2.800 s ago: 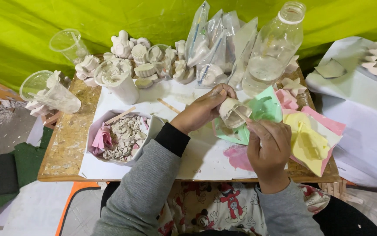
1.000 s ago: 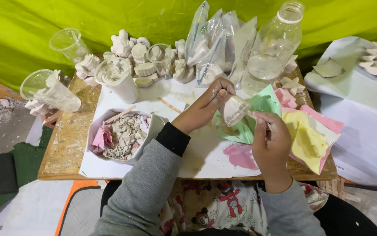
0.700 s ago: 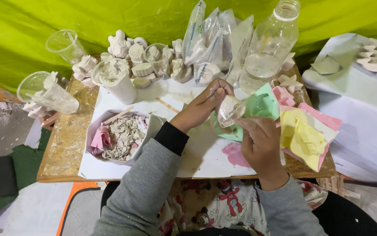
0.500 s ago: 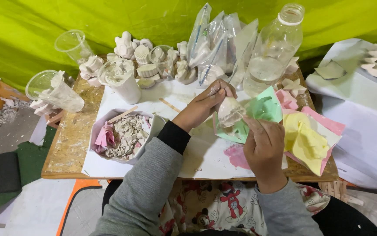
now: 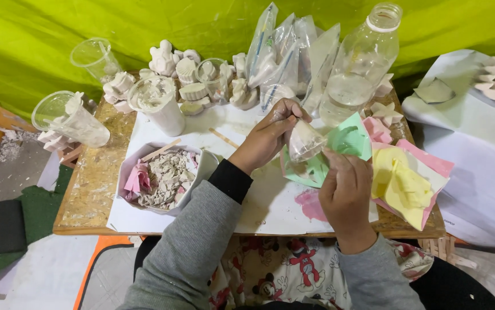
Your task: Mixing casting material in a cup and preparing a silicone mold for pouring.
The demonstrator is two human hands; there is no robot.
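My left hand (image 5: 267,136) pinches the top of a small clear plastic bag (image 5: 306,141) filled with white paste and holds it above the white sheet (image 5: 270,201) on the table. My right hand (image 5: 346,192) is just below and to the right of the bag. Its fingers are closed on the lower edge of a tilted green flexible mould (image 5: 349,136). The bag's bottom hangs over the green mould, close to my right fingertips. Whether the right fingers also touch the bag I cannot tell.
A bowl of broken plaster bits (image 5: 167,178) lies at the left. Plaster figures (image 5: 193,92), plastic cups (image 5: 72,117), bags (image 5: 284,54) and a tall clear bottle (image 5: 359,69) line the back. Yellow (image 5: 402,186) and pink (image 5: 379,129) moulds lie at the right, by a white-covered side table (image 5: 477,143).
Both hands stay at the bag and green mould. The right hand has shifted slightly up and down beside the bag, and the green mould has tipped up a little.
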